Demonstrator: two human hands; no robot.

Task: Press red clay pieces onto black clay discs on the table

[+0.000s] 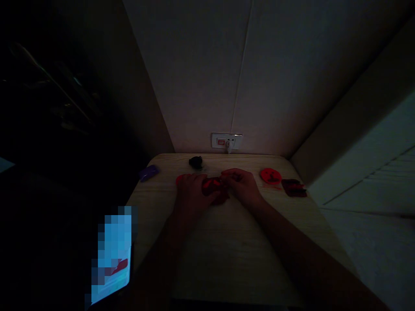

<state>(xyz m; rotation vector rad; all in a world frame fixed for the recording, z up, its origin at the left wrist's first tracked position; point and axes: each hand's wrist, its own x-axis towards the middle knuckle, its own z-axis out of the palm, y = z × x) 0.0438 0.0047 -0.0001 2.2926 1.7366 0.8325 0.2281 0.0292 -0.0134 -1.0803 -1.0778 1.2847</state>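
Observation:
In the dim head view, a dark red, soft-looking piece with brighter red patches (pixel 216 190) lies on the light wooden table. I cannot make out its exact kind. My left hand (pixel 193 190) is wrapped over its left side, thumb along the near edge, with a bright red bit showing by the fingers. At the right side, my right hand (pixel 241 183) is closed in a pinch at the piece's edge. The fingertips are dark, so anything smaller between them is hidden.
Right of my hands lie a round red disc with dark marks (pixel 271 176) and dark red strips (pixel 293 188). A black crumpled item (pixel 196 162) and a purple packet (pixel 148 172) are farther back. A wall socket (pixel 226 141) sits behind; a lit screen (pixel 113 263) is at left.

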